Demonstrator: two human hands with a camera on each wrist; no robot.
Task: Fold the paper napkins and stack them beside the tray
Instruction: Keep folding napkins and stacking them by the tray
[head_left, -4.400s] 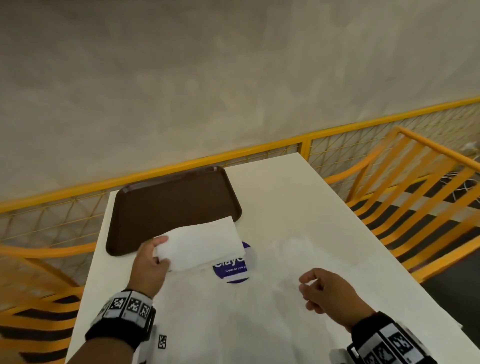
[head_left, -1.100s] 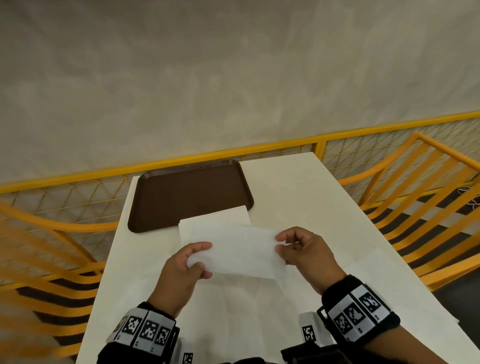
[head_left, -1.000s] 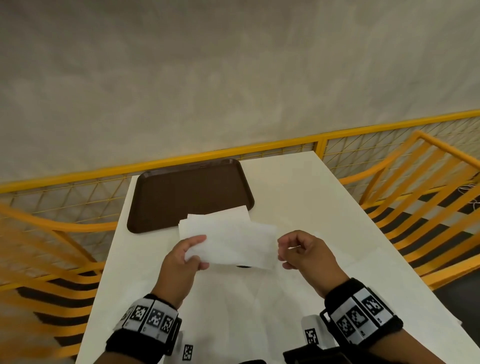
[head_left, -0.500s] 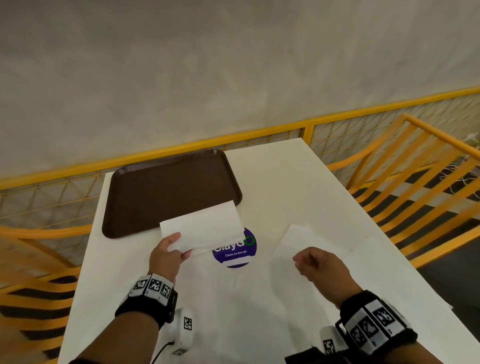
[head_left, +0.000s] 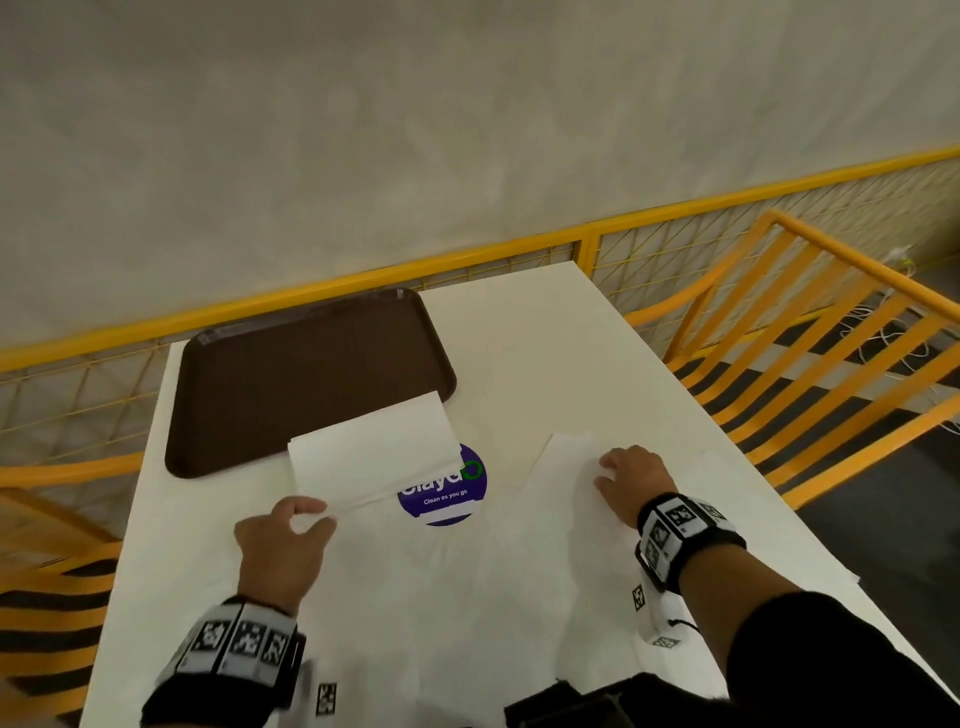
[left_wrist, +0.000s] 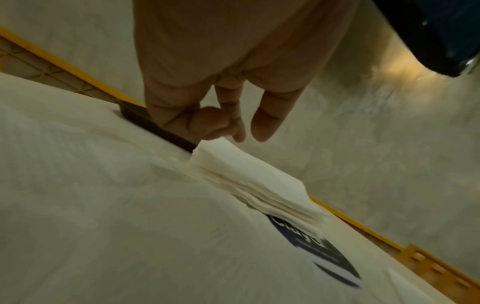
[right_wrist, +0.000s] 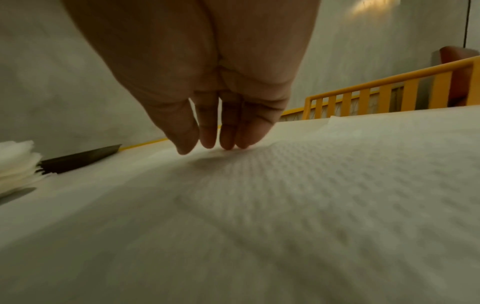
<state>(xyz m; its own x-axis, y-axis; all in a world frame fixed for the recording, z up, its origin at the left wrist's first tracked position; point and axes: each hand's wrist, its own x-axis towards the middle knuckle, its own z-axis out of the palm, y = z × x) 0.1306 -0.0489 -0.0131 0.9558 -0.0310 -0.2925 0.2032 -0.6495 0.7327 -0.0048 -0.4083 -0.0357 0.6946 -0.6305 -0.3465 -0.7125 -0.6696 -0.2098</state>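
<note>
A stack of folded white napkins (head_left: 374, 457) lies just in front of the brown tray (head_left: 311, 379), partly covering a blue round sticker (head_left: 444, 496). My left hand (head_left: 311, 519) pinches the near-left corner of the top folded napkin (left_wrist: 249, 174) between thumb and forefinger (left_wrist: 210, 123). Several unfolded napkins (head_left: 556, 499) lie flat over the near part of the white table (head_left: 545, 353). My right hand (head_left: 618, 467) rests with straight fingers (right_wrist: 228, 135) on one flat napkin (right_wrist: 311, 185), holding nothing. The stack (right_wrist: 18, 162) and the tray's edge (right_wrist: 83, 156) show at the left of the right wrist view.
A yellow mesh railing (head_left: 519, 260) runs behind the table, against a grey wall. Yellow slatted chairs (head_left: 810, 338) stand to the right, and another yellow frame (head_left: 47, 499) to the left. The table's right edge (head_left: 727, 447) is close to my right hand.
My left hand carried the folded napkin left and set it on the stack by the tray. My right hand let go of it and moved right onto a flat napkin.
</note>
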